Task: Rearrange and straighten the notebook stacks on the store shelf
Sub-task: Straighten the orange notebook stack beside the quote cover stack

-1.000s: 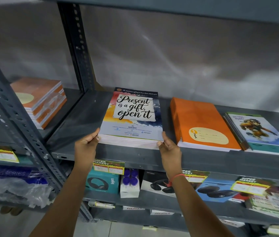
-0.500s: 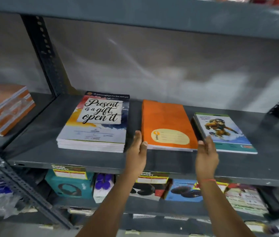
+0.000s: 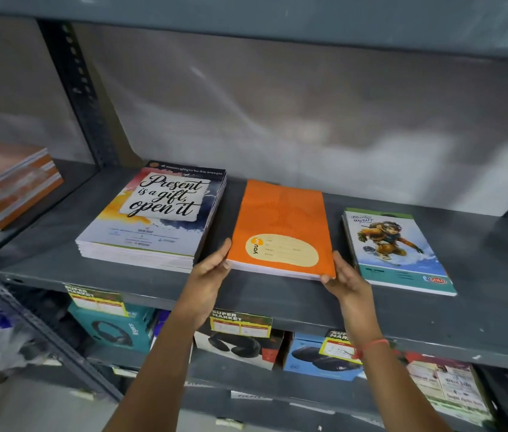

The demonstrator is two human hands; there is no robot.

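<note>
Three notebook stacks lie on the grey shelf [image 3: 277,294]. The middle one is an orange notebook stack [image 3: 283,219] with a cream label. My left hand [image 3: 212,269] grips its near left corner, and my right hand [image 3: 344,275] grips its near right corner. To the left sits a thick stack titled "Present is a gift, open it" [image 3: 159,210]. On the right is a thin stack with a snowboarder cover [image 3: 396,247], angled slightly.
Another orange-and-white stack [image 3: 9,185] rests on the neighbouring shelf at the far left, behind a perforated upright [image 3: 78,88]. Boxed headphones [image 3: 112,328] and price tags hang below. The upper shelf [image 3: 277,14] sits close overhead.
My hands left the "Present is a gift" stack, moved right and closed on the orange stack's near corners. The view shifted right with them.
</note>
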